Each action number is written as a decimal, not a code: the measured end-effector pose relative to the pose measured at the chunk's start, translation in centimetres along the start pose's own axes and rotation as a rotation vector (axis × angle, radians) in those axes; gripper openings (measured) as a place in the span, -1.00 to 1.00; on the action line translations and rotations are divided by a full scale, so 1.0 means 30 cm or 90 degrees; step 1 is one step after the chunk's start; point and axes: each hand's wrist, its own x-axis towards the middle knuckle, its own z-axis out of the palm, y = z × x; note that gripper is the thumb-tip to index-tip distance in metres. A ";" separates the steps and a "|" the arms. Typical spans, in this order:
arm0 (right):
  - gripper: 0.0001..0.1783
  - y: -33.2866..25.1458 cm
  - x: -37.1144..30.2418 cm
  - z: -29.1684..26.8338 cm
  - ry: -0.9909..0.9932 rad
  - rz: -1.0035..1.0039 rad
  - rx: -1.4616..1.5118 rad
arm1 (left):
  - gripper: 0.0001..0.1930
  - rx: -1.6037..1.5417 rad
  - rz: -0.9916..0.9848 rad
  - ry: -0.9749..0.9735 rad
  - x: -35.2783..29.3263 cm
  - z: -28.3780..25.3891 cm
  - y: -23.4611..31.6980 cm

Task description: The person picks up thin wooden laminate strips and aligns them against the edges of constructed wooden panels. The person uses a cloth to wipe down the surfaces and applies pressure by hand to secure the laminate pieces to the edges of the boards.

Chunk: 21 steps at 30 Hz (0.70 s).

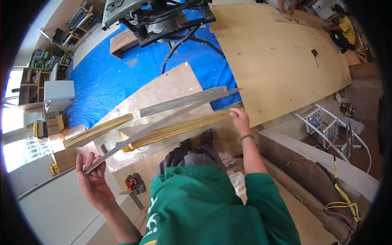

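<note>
A long, thin grey strip [141,134] slants across the view from my left hand up toward the edge of a big plywood sheet. Its near end lies in my left hand [96,179], between the thumb and partly spread fingers. My right hand [240,119] is closed in a pinch beside the far end of a board with a striped, layered edge [179,130]. Whatever that pinch holds is too small to make out. Just beyond the strip lies a flat grey board [183,101]. Another layered-edge board [98,131] is farther left.
The plywood sheet [281,69] fills the far right, where two people work. A machine on a stand [163,24] rises from blue sheeting [96,77]. To the right are a white-framed stepladder [326,130] and yellow cable [347,200]. Shoes [135,183] sit at lower left.
</note>
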 end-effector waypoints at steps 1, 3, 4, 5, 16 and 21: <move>-0.82 0.023 0.013 0.019 0.000 0.015 0.011 | -0.42 0.005 0.000 -0.010 0.005 0.000 -0.004; -0.83 0.042 0.038 0.044 -0.012 0.041 0.020 | -0.43 0.015 -0.001 -0.028 0.015 -0.017 -0.007; -0.84 0.045 0.053 0.060 -0.026 0.050 0.021 | -0.42 0.022 -0.008 -0.026 0.019 -0.038 -0.003; -0.85 0.052 0.066 0.063 -0.039 0.060 0.021 | -0.42 0.026 -0.012 -0.022 0.022 -0.043 -0.001; -0.97 -0.002 0.108 0.046 -0.081 -0.163 -0.071 | -0.39 0.060 -0.034 0.000 0.032 -0.053 -0.027; -0.96 -0.016 0.096 0.068 -0.105 -0.195 -0.216 | -0.40 0.035 -0.045 0.015 0.061 0.004 -0.025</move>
